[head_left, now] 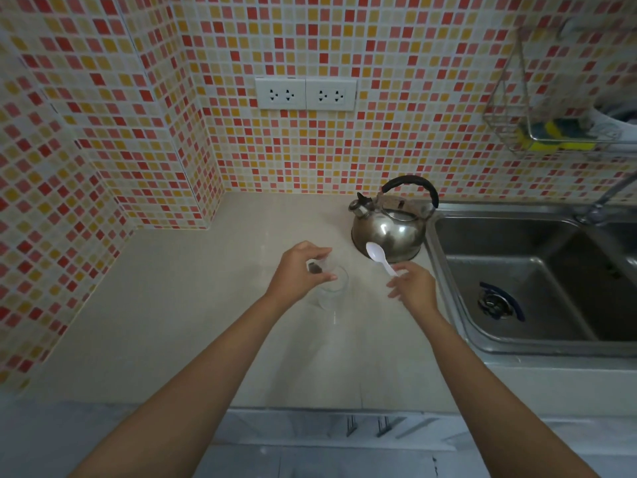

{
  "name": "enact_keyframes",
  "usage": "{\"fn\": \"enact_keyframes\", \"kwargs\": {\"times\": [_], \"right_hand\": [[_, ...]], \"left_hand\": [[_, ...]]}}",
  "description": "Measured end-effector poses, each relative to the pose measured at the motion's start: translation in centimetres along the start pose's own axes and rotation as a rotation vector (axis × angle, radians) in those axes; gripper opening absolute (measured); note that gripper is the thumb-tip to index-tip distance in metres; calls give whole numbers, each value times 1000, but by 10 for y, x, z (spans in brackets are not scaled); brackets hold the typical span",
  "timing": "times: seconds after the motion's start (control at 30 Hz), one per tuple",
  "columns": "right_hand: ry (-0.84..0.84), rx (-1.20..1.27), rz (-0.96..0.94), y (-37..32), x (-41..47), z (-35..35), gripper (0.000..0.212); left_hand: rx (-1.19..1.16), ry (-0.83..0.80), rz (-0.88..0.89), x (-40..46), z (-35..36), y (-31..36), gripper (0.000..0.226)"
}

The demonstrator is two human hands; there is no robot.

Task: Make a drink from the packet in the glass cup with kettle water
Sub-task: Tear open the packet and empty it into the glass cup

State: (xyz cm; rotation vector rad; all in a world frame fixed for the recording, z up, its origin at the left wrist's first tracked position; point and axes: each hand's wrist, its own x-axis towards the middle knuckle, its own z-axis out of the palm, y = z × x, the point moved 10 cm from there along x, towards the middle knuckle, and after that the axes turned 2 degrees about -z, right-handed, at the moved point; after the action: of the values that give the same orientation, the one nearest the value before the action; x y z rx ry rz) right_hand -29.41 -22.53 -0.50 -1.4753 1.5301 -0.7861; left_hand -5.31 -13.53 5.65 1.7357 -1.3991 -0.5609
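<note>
A clear glass cup (332,291) stands upright on the pale counter (193,305). My left hand (298,270) hovers over its rim and is shut on a small clear packet (319,265) with dark contents, tipped towards the cup. My right hand (413,286), just right of the cup, pinches the handle of a white plastic spoon (379,258), whose bowl points up and left in front of the kettle. The steel kettle (391,229) with a black handle sits behind, near the sink edge, spout facing left.
A steel sink (517,288) with a drain strainer fills the right side, its tap at the far right. A wire rack with sponges hangs on the tiled wall above it. Two double sockets sit on the back wall. The tiled wall juts out at the left.
</note>
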Motion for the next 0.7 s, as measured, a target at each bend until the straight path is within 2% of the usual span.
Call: {"fn": "enact_keyframes", "kwargs": {"times": [0.1, 0.23, 0.5, 0.7], "right_hand": [[-1, -15, -152, -34, -7, -8, 28], [-45, -143, -248, -57, -23, 0, 21], [-124, -276, -289, -61, -36, 18, 25], [-113, -251, -254, -59, -33, 20, 25]], "left_hand": [[75, -36, -2, 4, 4, 0, 57], [223, -75, 13, 8, 7, 1, 58], [370, -117, 24, 12, 13, -1, 61], [602, -172, 141, 16, 23, 7, 59]]}}
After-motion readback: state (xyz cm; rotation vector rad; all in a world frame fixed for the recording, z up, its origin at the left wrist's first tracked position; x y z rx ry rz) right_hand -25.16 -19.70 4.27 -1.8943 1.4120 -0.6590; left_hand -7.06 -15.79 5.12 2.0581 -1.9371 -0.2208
